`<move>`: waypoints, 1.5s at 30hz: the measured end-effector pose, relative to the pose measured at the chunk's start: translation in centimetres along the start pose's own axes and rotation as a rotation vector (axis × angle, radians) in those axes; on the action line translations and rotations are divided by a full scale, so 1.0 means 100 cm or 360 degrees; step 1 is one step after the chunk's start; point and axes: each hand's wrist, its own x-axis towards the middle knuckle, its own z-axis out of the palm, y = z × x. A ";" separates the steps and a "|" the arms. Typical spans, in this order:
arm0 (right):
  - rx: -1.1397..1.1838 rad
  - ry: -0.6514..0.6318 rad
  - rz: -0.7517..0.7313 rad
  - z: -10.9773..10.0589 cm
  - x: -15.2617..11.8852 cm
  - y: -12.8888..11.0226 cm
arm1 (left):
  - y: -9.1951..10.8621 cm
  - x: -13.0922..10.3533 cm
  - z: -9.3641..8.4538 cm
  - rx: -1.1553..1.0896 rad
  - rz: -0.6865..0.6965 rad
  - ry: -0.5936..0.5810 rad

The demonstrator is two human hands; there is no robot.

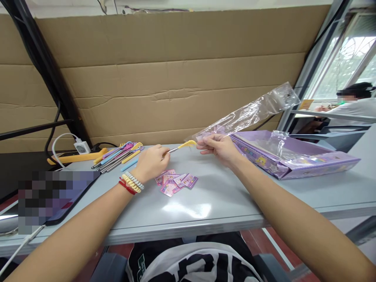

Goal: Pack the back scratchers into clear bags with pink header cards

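My left hand (153,161) is closed around a slim stick with a light blue end (129,164), a silver part and a soft yellow strand-like tip (188,144). Between the fingers of my right hand (217,148) is pinched the mouth of a long clear plastic bag (252,107), which slants up to the right. The yellow tip lies close to the bag's mouth; whether it touches is unclear. Below my left hand, several small pink and purple cards (176,182) lie loosely piled. Left of that hand rests a bundle of similar coloured and silver sticks (119,156).
A purple printed box (282,168) with clear plastic inside stands at the right. A tablet (73,196), a white charger (82,146) with its cable and a yellow-orange strip (73,158) are on the left. Cardboard (182,78) backs the table; another person (352,102) sits beyond, far right.
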 end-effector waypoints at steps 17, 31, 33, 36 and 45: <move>0.0148 -0.0127 0.0164 -0.002 -0.001 -0.001 | -0.010 0.001 0.012 -0.0309 0.0300 0.0065; 0.0160 -0.0150 0.0111 0.006 -0.003 0.000 | -0.004 -0.001 0.014 -0.0407 0.0299 0.0153; 0.0141 -0.0181 0.0119 0.008 -0.004 0.001 | -0.004 -0.001 0.014 -0.0398 0.0304 0.0143; 0.0077 -0.0278 0.0143 0.013 -0.007 0.005 | -0.003 -0.001 0.015 -0.0382 0.0332 0.0153; 0.0011 -0.0347 -0.0029 0.016 -0.008 0.008 | 0.006 -0.002 0.014 -0.0469 0.0280 0.0076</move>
